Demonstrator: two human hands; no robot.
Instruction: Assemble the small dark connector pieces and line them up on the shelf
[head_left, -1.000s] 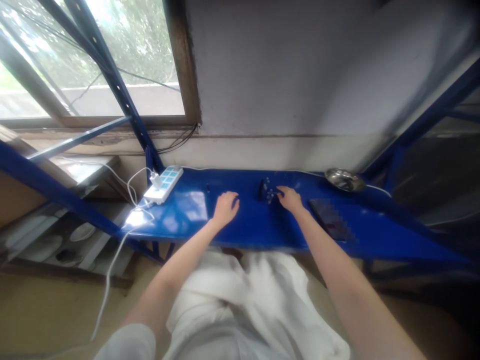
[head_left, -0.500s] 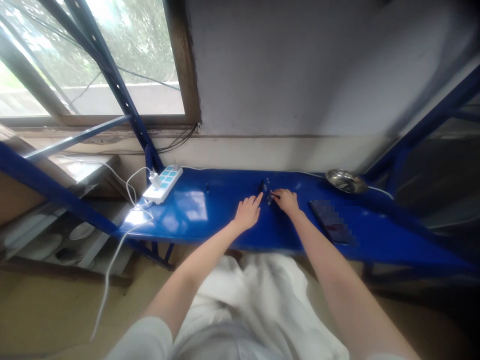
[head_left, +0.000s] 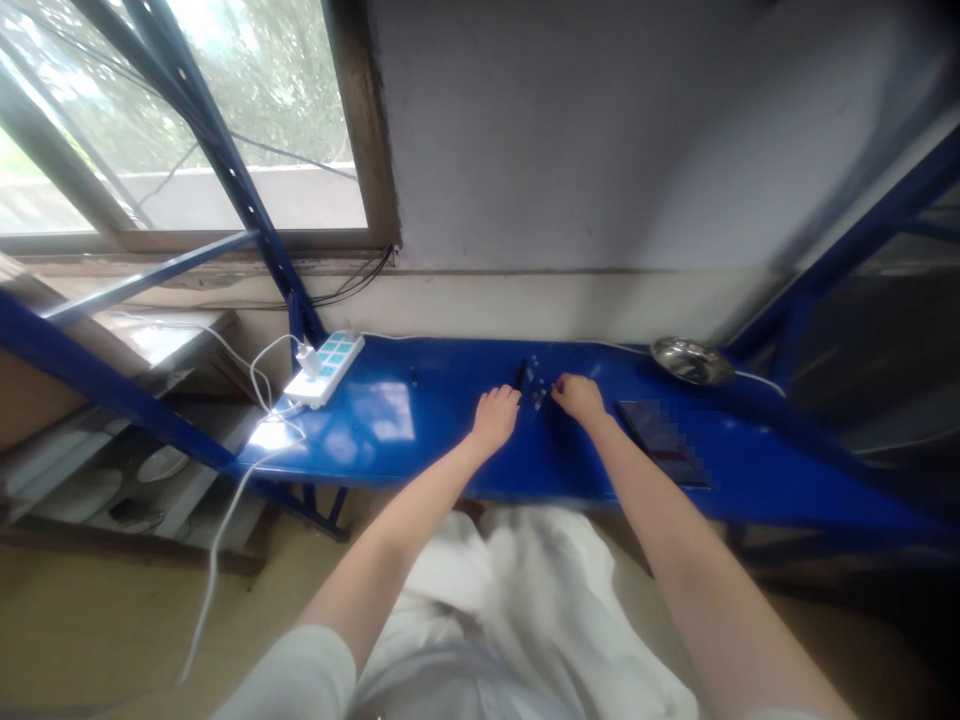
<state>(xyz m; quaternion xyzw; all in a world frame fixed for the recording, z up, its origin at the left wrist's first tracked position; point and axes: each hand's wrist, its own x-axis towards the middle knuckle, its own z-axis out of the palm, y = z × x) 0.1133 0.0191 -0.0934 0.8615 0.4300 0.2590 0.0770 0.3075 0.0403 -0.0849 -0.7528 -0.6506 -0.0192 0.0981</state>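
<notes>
On the blue table (head_left: 450, 455), several small clear pieces (head_left: 538, 395) lie loosely grouped between my two hands. A small dark object (head_left: 520, 375) stands or lies just left of them, too small to name. My left hand (head_left: 496, 416) rests palm down beside this dark object, its fingers loosely bent and apart, with nothing visible in them. My right hand (head_left: 579, 400) is at the right of the clear pieces. Its thumb and fingers are pinched together, and whatever they hold is hidden.
A white power strip (head_left: 326, 370) with a plug in it sits at the table's left end. A dark tablet-like flat object (head_left: 664, 445), partly pixelated, lies right of my right hand. Behind it is a shiny metal dish (head_left: 691, 362). A tiny dark piece (head_left: 413, 376) lies farther left.
My right hand has drawn slightly right, away from the clear pieces. The left hand's index finger, stretched toward the dark object before, has bent and pulled back a little.
</notes>
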